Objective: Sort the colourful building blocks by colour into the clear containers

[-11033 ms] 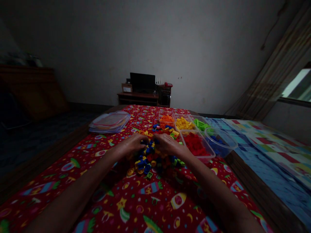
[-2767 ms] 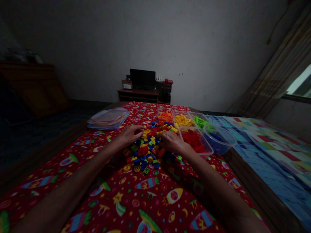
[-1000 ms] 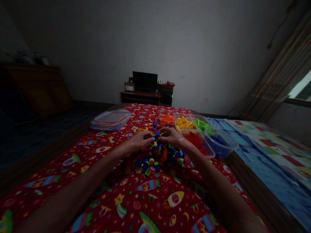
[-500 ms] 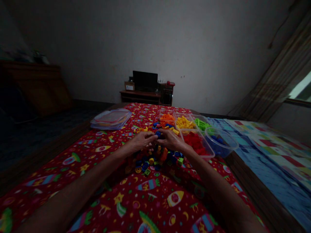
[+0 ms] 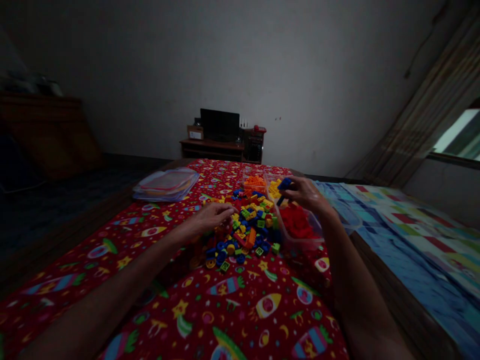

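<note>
My right hand (image 5: 309, 194) is raised over the clear boxes at the right, its fingers closed on blue building blocks (image 5: 285, 184). Below it stands a box of red blocks (image 5: 298, 223); a box of yellow blocks (image 5: 274, 188) is just behind. At the left edge of a mixed pile of blocks (image 5: 250, 239), my left hand (image 5: 210, 218) has its thumb and fingers drawn together. Whatever may be in that pinch is too small to make out. My right hand and arm hide the green blocks and most of the round clear tub (image 5: 350, 216).
A box of orange blocks (image 5: 255, 183) stands at the pile's far side. Stacked clear lids (image 5: 167, 184) lie at the left on the red patterned cloth (image 5: 240, 315). To the right is a bed with a blue checked cover (image 5: 397, 270).
My right hand has moved right and up from the pile, carrying blue blocks. My left hand stays by the pile, slightly farther left. The view has shifted a little, exposing more of the pile.
</note>
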The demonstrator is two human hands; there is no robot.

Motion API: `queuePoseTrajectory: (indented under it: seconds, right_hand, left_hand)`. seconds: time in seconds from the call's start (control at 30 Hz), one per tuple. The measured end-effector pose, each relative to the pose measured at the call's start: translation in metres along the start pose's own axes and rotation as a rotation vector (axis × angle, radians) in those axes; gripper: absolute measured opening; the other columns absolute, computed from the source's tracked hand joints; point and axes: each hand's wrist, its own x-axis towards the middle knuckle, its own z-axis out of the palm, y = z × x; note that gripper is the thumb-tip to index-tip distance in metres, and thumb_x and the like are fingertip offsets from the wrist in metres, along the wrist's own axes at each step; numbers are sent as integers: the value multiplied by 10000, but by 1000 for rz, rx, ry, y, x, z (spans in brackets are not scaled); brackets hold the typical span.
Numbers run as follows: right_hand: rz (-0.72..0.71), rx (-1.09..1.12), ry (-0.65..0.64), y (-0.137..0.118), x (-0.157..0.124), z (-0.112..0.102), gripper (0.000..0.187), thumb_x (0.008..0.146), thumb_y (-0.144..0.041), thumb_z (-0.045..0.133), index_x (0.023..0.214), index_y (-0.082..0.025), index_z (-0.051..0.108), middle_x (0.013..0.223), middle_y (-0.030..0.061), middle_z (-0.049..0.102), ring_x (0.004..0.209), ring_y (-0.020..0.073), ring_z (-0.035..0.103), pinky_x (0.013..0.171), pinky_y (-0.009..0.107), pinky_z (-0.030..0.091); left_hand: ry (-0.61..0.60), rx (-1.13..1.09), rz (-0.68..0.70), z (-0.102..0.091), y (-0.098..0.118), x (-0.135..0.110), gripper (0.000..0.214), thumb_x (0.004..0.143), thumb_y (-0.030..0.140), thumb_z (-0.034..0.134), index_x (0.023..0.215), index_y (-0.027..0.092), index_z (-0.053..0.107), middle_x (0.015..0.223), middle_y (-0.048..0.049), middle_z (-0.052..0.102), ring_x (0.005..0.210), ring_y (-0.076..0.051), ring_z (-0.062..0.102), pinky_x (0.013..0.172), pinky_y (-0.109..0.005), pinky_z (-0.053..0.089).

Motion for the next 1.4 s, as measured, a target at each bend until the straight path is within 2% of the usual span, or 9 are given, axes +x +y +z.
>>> queuePoseTrajectory:
  seconds: [0.17,0.3,0.4,0.53,0.73,0.83,0.97,1.13,1.4]
  right_hand:
    - [354,-414,157,32,-25,-67,133,749,-206,610,852,-126,636,691,38,648,541,123,617,507,201,448]
    - [568,-609,150,54,-40,-87,195,722,-196,640,896,-115,671,818,91,676,721,178,653,595,238,470]
    - [538,-656,175,58,-42,-88,325,707,-227,664,1019,-136,675,963,104,675,880,203,637,686,257,474]
    - [403,-711,256,46,-39,-83,319,806,-296,562,1051,-129,680,997,122,678,950,215,612,794,294,455]
    - [265,-702,328,9,-31,-63,304,845,-283,475,1007,-161,701,891,105,703,798,194,625,748,291,447]
    - [167,-682,309,-9,-27,-47,288,845,-294,486,996,-177,702,871,100,706,775,191,620,703,273,430]
    - [25,-640,216,-26,-21,-20,260,856,-268,478,986,-192,690,869,94,698,734,171,592,640,252,383]
    - [-114,-699,-17,-45,-17,26,262,873,-197,425,902,-162,683,786,97,671,631,136,520,574,255,297]
    - [-239,-762,-239,-56,-23,77,293,898,-169,371,903,-156,664,774,95,662,586,121,502,535,262,241]
  left_hand:
    - [-7,30,11,-1,-1,0,535,693,635,515,878,154,659,625,-1,649,557,-161,589,544,-263,485]
    - [40,240,79,-4,-2,-2,469,765,530,455,936,158,686,705,-22,697,633,-181,632,593,-264,500]
    - [86,434,169,-4,4,-3,410,806,445,424,946,181,704,859,-35,727,765,-198,660,701,-271,511]
    - [127,583,287,-2,8,-10,399,869,410,389,1014,186,686,1025,-61,710,917,-214,651,851,-315,501]
    - [-53,816,536,-5,-17,-55,414,909,415,453,1299,287,513,1411,-63,468,1331,-283,360,1093,-476,308]
    - [-122,901,501,-4,-31,-87,576,875,455,517,1414,372,331,1534,-34,261,1398,-346,191,1101,-595,194]
    - [-61,876,407,8,-48,-107,716,859,473,536,1467,359,175,1573,-80,73,1406,-371,133,1082,-594,228]
    - [95,787,355,25,-59,-82,809,834,510,559,1477,347,96,1558,-124,87,1399,-368,157,1076,-589,238]
    - [119,678,436,31,-42,-36,722,814,437,615,1434,297,275,1509,-122,250,1353,-326,288,1075,-524,302]
